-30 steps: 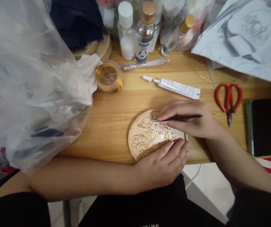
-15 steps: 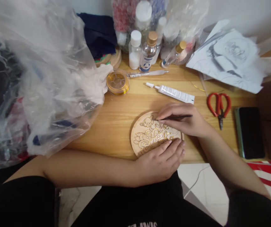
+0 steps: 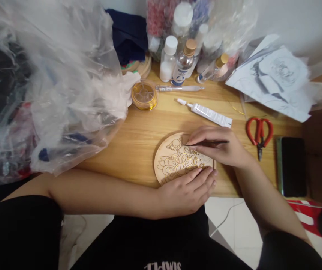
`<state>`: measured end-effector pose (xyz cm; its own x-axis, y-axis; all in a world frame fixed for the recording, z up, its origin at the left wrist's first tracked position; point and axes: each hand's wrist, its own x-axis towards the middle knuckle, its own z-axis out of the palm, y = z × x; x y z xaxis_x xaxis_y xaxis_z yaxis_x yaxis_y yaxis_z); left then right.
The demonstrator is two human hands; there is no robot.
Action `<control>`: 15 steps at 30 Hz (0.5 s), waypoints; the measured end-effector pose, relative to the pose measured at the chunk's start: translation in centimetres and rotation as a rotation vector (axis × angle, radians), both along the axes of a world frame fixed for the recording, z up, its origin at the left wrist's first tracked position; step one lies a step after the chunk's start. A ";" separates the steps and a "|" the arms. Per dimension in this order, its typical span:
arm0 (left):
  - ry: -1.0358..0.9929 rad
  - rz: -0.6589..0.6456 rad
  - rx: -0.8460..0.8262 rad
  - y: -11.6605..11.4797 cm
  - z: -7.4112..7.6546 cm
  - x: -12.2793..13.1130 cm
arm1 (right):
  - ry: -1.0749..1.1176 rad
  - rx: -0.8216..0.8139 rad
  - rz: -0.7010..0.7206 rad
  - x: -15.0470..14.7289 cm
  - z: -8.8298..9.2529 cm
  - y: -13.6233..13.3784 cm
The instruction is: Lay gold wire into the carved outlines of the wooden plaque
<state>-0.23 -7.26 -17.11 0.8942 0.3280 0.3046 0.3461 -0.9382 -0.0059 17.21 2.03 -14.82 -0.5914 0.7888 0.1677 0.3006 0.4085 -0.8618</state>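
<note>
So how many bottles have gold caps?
2: an upright bottle behind the white pen, and a leaning bottle to its right. More may be hidden behind.

Fingers of the left hand (image 3: 186,191) cover the near edge of the wooden disc (image 3: 177,159), and the right hand (image 3: 219,148) hides its right side. The thin dark tool (image 3: 214,142) pinched there ends in a tip too fine to make out. The plastic bag (image 3: 51,93) runs off the left edge, its contents blurred. Print on the glue tube (image 3: 211,115) is unreadable.
</note>
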 end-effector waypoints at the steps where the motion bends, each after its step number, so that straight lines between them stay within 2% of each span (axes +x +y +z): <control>1: -0.002 0.000 -0.001 0.0 0.0 0.0 | 0.005 -0.003 0.002 0.0 0.0 0.0; 15: -0.003 -0.007 -0.002 0.0 -0.1 0.1 | 0.032 -0.002 -0.005 -0.1 -0.3 -0.1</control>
<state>-0.15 -7.29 -17.19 0.8956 0.3220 0.3069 0.3392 -0.9407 -0.0028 17.15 1.91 -15.13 -0.5817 0.7921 0.1851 0.2745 0.4054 -0.8720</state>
